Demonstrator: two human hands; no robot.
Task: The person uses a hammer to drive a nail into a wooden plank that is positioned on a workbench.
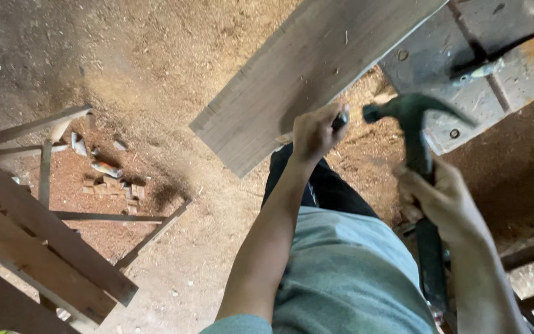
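Hammer raised beside a grey wooden plank [292, 80].
Right hand [443, 201] grips the dark claw hammer [412, 120], blurred; left hand [313, 133] pinches a small dark object [340, 120], too hidden to identify.

Soft daylight's coming in evenly, kinda dim toward the right edge; the hammer [410, 117] is blurring a bit, everything else's staying reasonably sharp.

Rough matt wooden plank [292, 80]; dark dull metal hammer [412, 124].
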